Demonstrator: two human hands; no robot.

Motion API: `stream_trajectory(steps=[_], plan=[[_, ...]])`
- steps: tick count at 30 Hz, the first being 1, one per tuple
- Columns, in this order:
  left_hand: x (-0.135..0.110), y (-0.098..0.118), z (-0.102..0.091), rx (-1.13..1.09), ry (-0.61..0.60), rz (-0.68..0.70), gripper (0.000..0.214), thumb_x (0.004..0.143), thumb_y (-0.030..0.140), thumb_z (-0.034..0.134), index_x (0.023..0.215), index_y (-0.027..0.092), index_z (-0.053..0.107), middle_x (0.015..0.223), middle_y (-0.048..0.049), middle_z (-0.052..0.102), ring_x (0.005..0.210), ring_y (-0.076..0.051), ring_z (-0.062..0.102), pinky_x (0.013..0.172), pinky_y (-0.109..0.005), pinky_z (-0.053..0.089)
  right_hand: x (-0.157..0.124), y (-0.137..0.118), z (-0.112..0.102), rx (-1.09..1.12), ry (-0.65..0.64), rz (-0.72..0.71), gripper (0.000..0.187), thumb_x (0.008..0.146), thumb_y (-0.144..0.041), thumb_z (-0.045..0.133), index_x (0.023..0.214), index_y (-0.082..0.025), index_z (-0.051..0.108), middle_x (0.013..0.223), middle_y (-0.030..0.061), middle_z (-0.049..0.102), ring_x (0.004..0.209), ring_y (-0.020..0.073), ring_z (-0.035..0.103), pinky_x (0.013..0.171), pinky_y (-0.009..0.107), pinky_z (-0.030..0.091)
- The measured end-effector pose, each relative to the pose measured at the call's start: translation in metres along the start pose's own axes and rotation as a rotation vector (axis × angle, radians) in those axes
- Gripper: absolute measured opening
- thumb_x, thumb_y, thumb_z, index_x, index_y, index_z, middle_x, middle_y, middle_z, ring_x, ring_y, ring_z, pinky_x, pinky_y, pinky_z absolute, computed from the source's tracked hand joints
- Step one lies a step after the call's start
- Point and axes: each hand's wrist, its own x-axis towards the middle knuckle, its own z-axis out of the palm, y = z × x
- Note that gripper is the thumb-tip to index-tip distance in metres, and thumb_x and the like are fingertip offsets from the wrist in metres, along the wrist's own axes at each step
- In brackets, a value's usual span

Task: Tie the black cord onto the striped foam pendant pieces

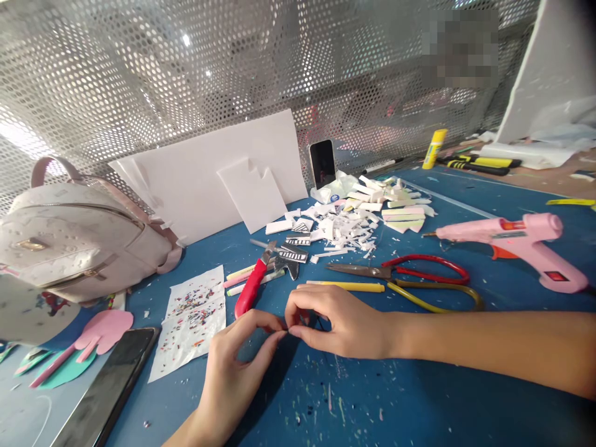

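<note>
Thumb and forefinger of my left hand [242,354] are pinched together, meeting the fingertips of my right hand [335,320] low over the blue table [372,397]. Between them is something small and dark, too tiny to name; a thin dark strand seems to show under my right fingers. Just beyond my left hand lies a red-handled cutter [251,288]. A yellow pen [349,286] lies behind my right hand, and scissors [419,276] with red and olive handles rest past it. To the left is a white paper sheet [174,323] scattered with tiny coloured bits.
Foam scraps [349,220] are heaped at the back before a propped phone [323,162]. White boards [209,167] lean on the perforated metal screen [233,68]. A pink glue gun [512,242] lies right; a backpack [79,230] and dark phone [107,385] are left. A glue stick [434,149] stands back right.
</note>
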Motion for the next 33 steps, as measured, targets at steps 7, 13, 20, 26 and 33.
stream_trajectory(steps=[7, 13, 20, 26, 33], plan=[[0.0018, -0.0044, 0.0002, 0.010, 0.056, -0.067, 0.009, 0.089, 0.020, 0.063, 0.082, 0.024, 0.068, 0.078, -0.0001, 0.074, 0.073, -0.019, 0.070, 0.068, -0.029, 0.057, 0.0048, -0.0010, -0.0039, 0.113, 0.050, 0.147, 0.006, 0.093, -0.018, 0.057, 0.088, -0.017, 0.060, 0.083, -0.0003, 0.063, 0.067, 0.0110, 0.049, 0.059, 0.025, 0.039], [0.0012, -0.0044, 0.0011, 0.008, 0.015, -0.052, 0.008, 0.090, 0.020, 0.062, 0.086, 0.024, 0.068, 0.078, 0.0012, 0.073, 0.071, -0.017, 0.070, 0.066, -0.027, 0.056, 0.0055, -0.0003, -0.0039, 0.130, 0.049, 0.138, 0.008, 0.090, -0.013, 0.060, 0.083, -0.017, 0.059, 0.080, -0.0015, 0.062, 0.066, 0.0103, 0.047, 0.057, 0.024, 0.037], [0.0006, -0.0007, 0.0018, 0.056, 0.016, 0.024, 0.011, 0.091, 0.017, 0.060, 0.088, 0.024, 0.068, 0.079, 0.0003, 0.073, 0.071, -0.017, 0.069, 0.066, -0.026, 0.057, 0.0015, 0.0008, -0.0001, 0.036, 0.028, 0.072, 0.007, 0.088, -0.012, 0.058, 0.088, -0.018, 0.061, 0.084, 0.0001, 0.063, 0.071, 0.0123, 0.052, 0.062, 0.025, 0.040], [-0.0012, 0.0007, 0.0008, 0.058, -0.015, 0.134, 0.014, 0.093, 0.012, 0.059, 0.090, 0.023, 0.068, 0.085, -0.0006, 0.072, 0.077, -0.016, 0.068, 0.072, -0.025, 0.054, 0.0010, 0.0025, 0.0012, -0.005, -0.002, 0.055, 0.013, 0.088, -0.028, 0.069, 0.089, -0.019, 0.060, 0.086, 0.0000, 0.064, 0.073, 0.0134, 0.054, 0.068, 0.027, 0.042], [-0.0029, 0.0036, 0.0023, 0.077, 0.058, 0.200, 0.016, 0.091, 0.008, 0.061, 0.090, 0.023, 0.068, 0.083, -0.0009, 0.070, 0.075, -0.016, 0.065, 0.067, -0.026, 0.051, 0.0019, 0.0036, -0.0020, 0.055, -0.024, -0.016, 0.004, 0.093, -0.016, 0.061, 0.090, -0.018, 0.063, 0.086, -0.0009, 0.063, 0.074, 0.0114, 0.053, 0.064, 0.024, 0.039]])
